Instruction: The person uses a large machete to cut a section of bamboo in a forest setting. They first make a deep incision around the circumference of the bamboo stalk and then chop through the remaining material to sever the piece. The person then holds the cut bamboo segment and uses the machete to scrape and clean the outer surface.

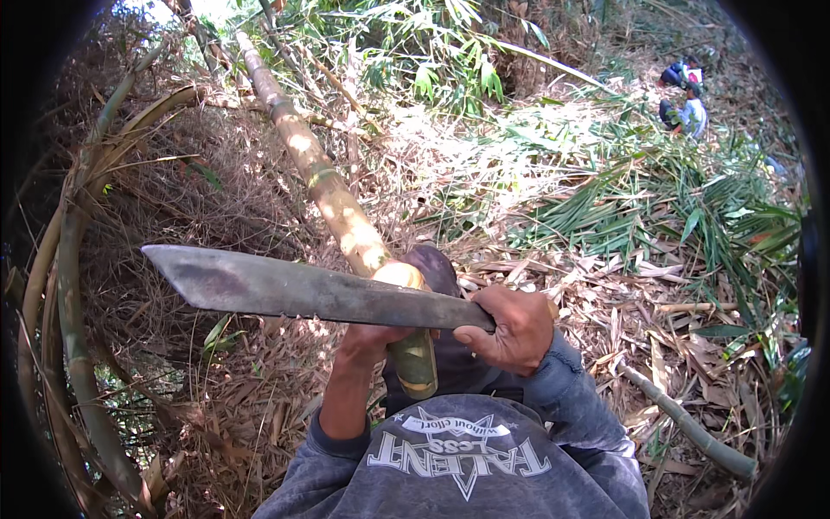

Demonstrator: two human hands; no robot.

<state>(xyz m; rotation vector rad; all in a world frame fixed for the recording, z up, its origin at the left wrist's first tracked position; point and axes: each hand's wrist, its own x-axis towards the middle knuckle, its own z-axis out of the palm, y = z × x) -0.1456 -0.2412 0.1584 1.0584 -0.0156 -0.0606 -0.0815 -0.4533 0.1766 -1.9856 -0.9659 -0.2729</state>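
Observation:
My right hand [517, 329] is closed round the handle end of a machete [303, 285], its thumb pressed along the base of the blade. The broad, dark grey blade points left and crosses in front of my left hand [373, 337]. That hand is wrapped round a green bamboo piece [417, 363], though the blade hides most of its fingers. Just above the blade shows a pale, freshly cut bamboo surface [399, 276]. A long bamboo pole [333, 195] slants from there up to the far left; the blade hides whether it joins the green piece.
Curved bamboo stems [73, 320] stand at the left. Cut green leaves [605, 212] lie heaped at the right, and a loose bamboo length [692, 424] rests on dry leaf litter [251, 415]. Two people [687, 108] are low to the ground at the far right.

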